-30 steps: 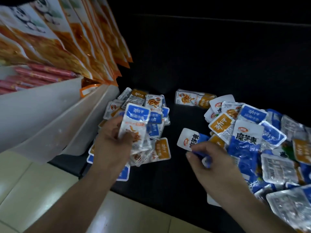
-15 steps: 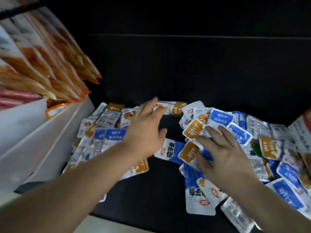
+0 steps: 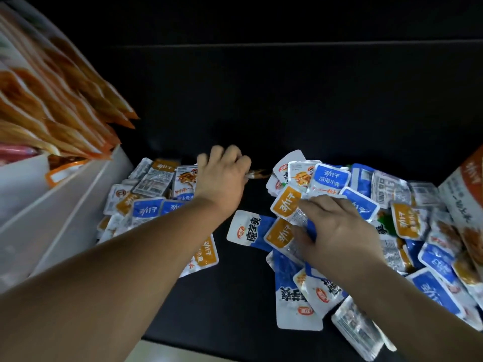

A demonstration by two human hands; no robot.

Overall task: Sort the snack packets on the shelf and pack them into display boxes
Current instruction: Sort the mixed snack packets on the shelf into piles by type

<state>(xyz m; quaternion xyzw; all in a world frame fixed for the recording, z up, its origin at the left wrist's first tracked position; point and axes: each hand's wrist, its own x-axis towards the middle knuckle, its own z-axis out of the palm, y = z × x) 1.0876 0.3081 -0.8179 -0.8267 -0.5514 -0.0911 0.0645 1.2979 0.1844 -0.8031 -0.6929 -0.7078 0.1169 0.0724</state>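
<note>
Left hand [image 3: 222,176] is out at the back of the black shelf [image 3: 235,296], fingers curled round one end of a small clear snack packet with an orange print [image 3: 257,175]. The packet pokes out into the gap between the two heaps. Right hand [image 3: 337,226] lies on the mixed right-hand heap of blue and orange foil packets [image 3: 407,194], fingers spread flat, pinning it. Best play, I reckon: hold that heap down, lift the stray clear, then lay it label-up on the left-hand pile of packets [image 3: 154,189] beside the white display box [image 3: 65,205].
</note>
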